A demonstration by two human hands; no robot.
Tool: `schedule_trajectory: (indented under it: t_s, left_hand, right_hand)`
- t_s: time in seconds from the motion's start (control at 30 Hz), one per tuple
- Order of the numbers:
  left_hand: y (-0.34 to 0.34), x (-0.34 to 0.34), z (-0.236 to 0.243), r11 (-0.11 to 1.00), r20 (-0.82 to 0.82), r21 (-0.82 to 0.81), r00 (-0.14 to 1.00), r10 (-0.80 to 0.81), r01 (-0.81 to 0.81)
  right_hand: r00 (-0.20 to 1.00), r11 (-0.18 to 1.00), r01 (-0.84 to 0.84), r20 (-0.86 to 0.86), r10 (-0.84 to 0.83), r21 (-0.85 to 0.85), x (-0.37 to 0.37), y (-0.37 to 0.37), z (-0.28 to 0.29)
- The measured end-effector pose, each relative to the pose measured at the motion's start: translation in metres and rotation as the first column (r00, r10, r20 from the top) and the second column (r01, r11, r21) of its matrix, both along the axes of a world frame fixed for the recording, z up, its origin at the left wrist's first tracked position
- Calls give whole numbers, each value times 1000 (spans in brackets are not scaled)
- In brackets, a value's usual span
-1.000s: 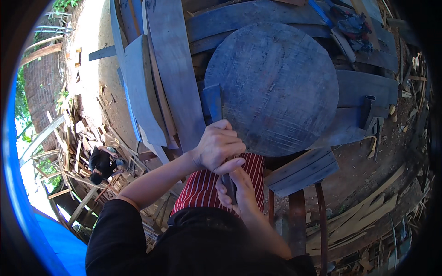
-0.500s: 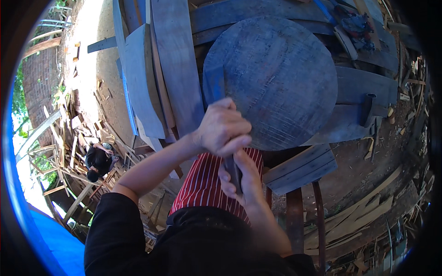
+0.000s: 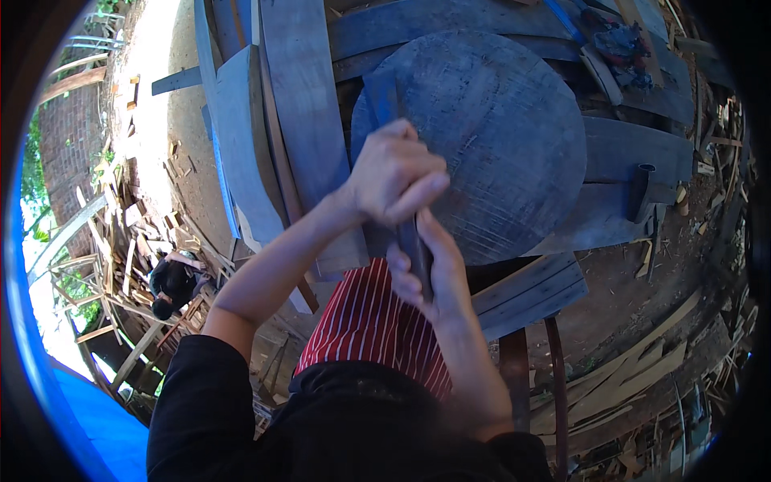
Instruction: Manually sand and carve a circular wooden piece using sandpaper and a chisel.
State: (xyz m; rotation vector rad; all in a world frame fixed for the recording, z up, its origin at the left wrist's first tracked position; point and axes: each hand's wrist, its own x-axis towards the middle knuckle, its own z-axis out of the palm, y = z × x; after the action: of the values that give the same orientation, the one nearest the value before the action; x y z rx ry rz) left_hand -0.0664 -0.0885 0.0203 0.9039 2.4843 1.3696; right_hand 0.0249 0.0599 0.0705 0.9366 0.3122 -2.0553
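A long narrow dark tool with a broad bluish flat end (image 3: pixel 383 98) slants across the left part of a round wooden disc (image 3: pixel 506 145); its exact kind I cannot make out. My left hand (image 3: pixel 399 173) is closed over the tool's middle, knuckles up, above the disc's near-left edge. Closer to my body, my right hand (image 3: pixel 438 265) grips the tool's dark near end (image 3: pixel 416 261), its fingers wrapped round from the side. The disc's surface is grey-blue and marked with fine scratches. It rests on several planks.
Long boards (image 3: pixel 301 120) lie left of the disc, with more planks (image 3: pixel 638 149) to its right. A short dark tube (image 3: pixel 642 193) stands at the right, and a crumpled cloth (image 3: pixel 622 48) lies at the far right. Another person (image 3: pixel 175 281) crouches among wood scraps at the left.
Both hands have moved away from my body and slightly right with the tool. Its broad end has slid farther up the disc's left side.
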Motion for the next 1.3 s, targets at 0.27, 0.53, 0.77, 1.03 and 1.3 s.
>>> schedule_trajectory:
  t_s: [0.27, 0.53, 0.77, 1.03, 1.3]
  left_hand:
    - [23, 50, 18, 1000, 33, 20, 999, -9, 8]
    - [28, -51, -13, 992, -17, 119, 999, -45, 46]
    - [33, 25, 15, 994, 49, 1, 993, -111, 111]
    - [46, -31, -8, 989, 33, 82, 991, -127, 124]
    - [41, 15, 10, 977, 96, 78, 974, -204, 196]
  right_hand:
    - [999, 1000, -8, 39, 8, 18, 41, 18, 23]
    - [983, 984, 177, 35, -178, 24, -34, 6, -7]
    - [994, 995, 92, 64, -93, 30, 38, 15, 21]
    - [972, 979, 196, 120, -202, 64, -13, 21, 5]
    - [984, 987, 158, 86, -156, -7, 37, 24, 20]
